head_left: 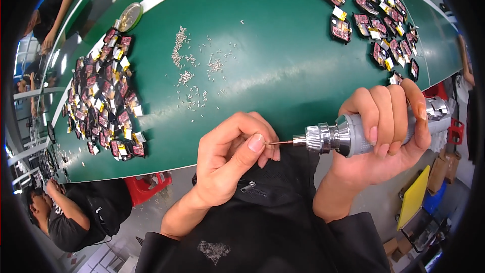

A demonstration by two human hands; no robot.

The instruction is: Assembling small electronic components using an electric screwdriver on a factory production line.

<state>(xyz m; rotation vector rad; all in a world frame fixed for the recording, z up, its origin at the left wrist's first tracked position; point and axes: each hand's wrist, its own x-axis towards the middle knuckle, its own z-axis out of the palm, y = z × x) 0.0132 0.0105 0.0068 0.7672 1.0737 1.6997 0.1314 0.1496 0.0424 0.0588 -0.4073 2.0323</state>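
Note:
My right hand (384,126) is wrapped round the grey and silver body of an electric screwdriver (328,139), which lies level with its nose pointing left. From its chuck a thin copper-coloured bit (284,142) reaches my left hand (227,156). There, thumb and forefinger are pinched together at the bit's tip. Whatever sits between those fingertips is too small and covered to name. Both hands are above the near edge of the green table (273,55), in front of my black clothing. Beyond the left hand lie many tiny silvery screw-like pieces (186,77), in loose heaps and scattered.
A big pile of small black-cased circuit units (103,96) with white and yellow parts covers the table's left. More such units (379,25) lie at the far right. A round dish (131,16) stands far left. At left, a person (76,212) sits near a red stool (146,188).

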